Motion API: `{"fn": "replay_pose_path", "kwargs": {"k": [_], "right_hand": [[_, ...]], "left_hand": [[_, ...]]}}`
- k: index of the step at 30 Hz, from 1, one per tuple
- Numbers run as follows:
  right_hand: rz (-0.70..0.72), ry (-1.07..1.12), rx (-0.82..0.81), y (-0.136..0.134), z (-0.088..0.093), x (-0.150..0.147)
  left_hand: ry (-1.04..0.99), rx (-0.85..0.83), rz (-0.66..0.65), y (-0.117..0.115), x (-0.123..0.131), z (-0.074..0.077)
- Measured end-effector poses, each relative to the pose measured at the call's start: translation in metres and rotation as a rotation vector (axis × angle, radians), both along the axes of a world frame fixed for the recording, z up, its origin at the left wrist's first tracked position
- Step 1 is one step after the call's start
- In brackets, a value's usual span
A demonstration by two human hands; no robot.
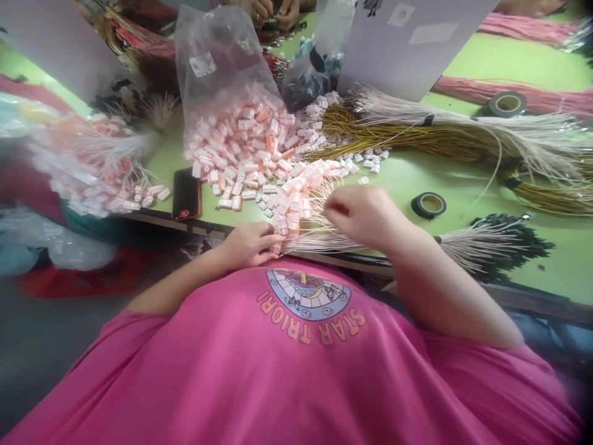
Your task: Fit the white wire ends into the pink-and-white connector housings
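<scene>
My left hand [252,242] rests at the near table edge, fingers closed on a small white and pink connector with thin white wires [315,238] running out of it to the right. My right hand [364,213] hovers above those wires, fingers curled in a pinch; what it pinches is too small to make out. Just beyond both hands lies a heap of white and pink connectors [250,151] spilling from a clear plastic bag [217,55]. A bundle of white wires [467,244] lies by my right forearm.
A dark phone [186,193] lies left of the heap. Two tape rolls [428,204] [507,104] sit on the green table [546,253]. Yellow and white wire bundles [445,133] stretch right. Finished wired connectors [92,167] pile at left. Another person's hands [273,12] work at the far side.
</scene>
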State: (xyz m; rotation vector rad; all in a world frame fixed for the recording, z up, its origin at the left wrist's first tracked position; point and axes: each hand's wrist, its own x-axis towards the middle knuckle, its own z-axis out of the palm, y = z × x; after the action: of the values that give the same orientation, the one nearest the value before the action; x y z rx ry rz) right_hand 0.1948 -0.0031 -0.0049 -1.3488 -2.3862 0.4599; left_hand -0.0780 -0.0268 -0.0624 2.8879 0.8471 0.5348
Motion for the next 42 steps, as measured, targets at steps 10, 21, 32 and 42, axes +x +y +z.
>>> {"fn": "replay_pose_path", "kwargs": {"k": [10, 21, 32, 42], "right_hand": [[0.195, -0.452, 0.043, -0.039, -0.047, -0.044], [0.309, -0.344, 0.114, -0.041, -0.058, -0.041], [0.372, -0.192, -0.258, -0.041, -0.007, -0.028], [0.06, 0.467, -0.634, 0.024, 0.019, 0.008]], "left_hand": [[-0.088, -0.049, 0.127, 0.022, 0.013, 0.006], [-0.197, -0.151, 0.123, 0.037, 0.018, -0.01], [-0.268, -0.168, 0.122, 0.034, 0.022, -0.017], [-0.173, -0.179, 0.343, 0.047, -0.015, -0.002]]}}
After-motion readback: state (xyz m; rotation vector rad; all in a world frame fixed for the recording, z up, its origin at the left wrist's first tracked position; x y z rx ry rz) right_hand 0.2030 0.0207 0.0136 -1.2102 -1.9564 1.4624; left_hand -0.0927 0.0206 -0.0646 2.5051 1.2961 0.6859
